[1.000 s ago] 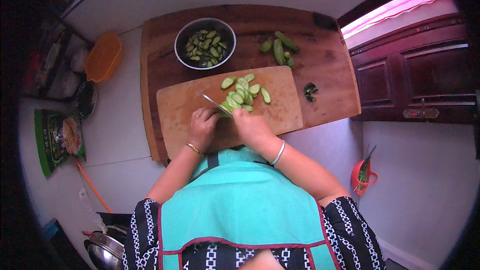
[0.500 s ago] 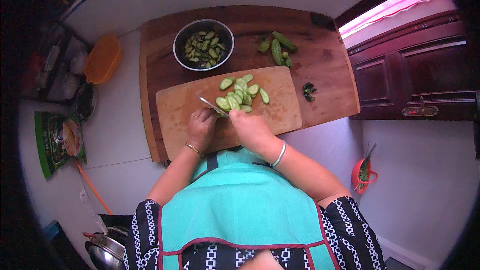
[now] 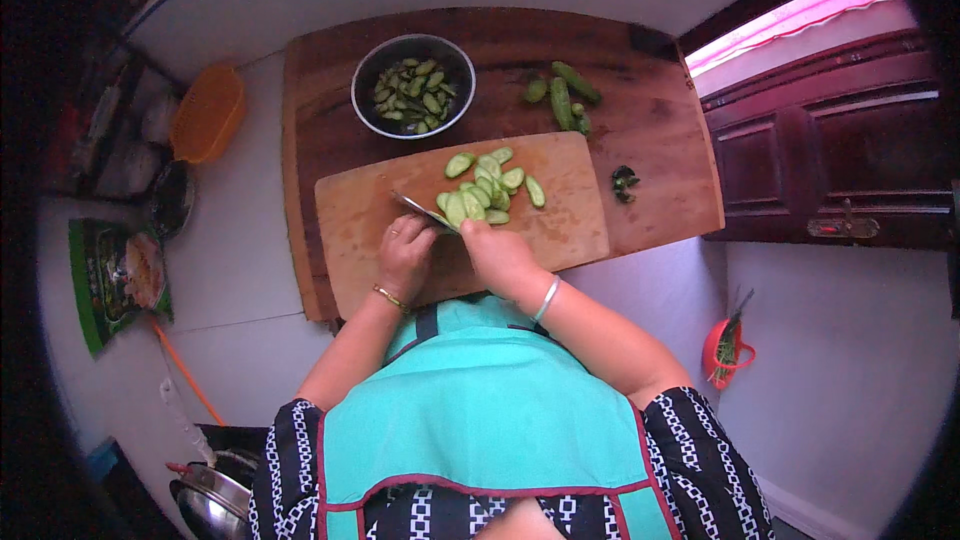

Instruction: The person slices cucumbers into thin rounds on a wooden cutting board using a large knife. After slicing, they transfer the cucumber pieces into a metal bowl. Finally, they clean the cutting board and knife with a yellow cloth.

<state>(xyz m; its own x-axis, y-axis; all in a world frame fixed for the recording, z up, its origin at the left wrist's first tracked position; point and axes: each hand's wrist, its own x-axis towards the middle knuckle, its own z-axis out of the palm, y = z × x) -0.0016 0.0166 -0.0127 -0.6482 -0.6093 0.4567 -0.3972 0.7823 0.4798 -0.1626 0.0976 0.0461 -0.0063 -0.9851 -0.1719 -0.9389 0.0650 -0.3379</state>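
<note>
A wooden cutting board (image 3: 560,230) lies in front of me at the table's near side. My right hand (image 3: 502,258) is closed round the handle of a kitchen knife (image 3: 418,207), whose blade points up and to the left. On the blade's near side, my left hand (image 3: 405,255) has its fingers curled over a cucumber, almost wholly hidden under them. Just past the blade lies a loose heap of pale green cucumber slices (image 3: 487,187), some overlapping. One slice (image 3: 535,191) sits apart to the right.
Beyond the board stands a metal bowl (image 3: 360,112) with cut cucumber pieces. Several whole cucumbers (image 3: 562,103) lie at the back right of the wooden table (image 3: 660,140), with dark green scraps (image 3: 623,183) nearer. An orange basket (image 3: 208,115) is at the left, a red-brown door (image 3: 830,130) at the right.
The knife blade has tipped, its flat side showing less. Both hands stay at nearly the same place on the board. The whole view has shifted slightly.
</note>
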